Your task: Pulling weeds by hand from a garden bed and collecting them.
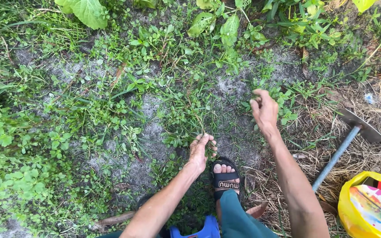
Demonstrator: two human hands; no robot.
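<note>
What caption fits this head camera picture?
Left hand pinches a small weed while right hand hovers over the greenery beside a hoe.

Two hands (199,150), one hoe (351,132), one yellow bag (369,205), one sandalled foot (225,174), one blue stool (201,229).

Bare sandy patch (237,88) ahead (weeds (111,110) crowding left), hoe (349,136) right.

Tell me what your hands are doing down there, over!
Left hand pinched on a weed clump by the sandalled foot. Right hand raised over the weeds, fingers loosely curled, nothing visibly held. Hoe lying off right, beside yellow bag.
</note>
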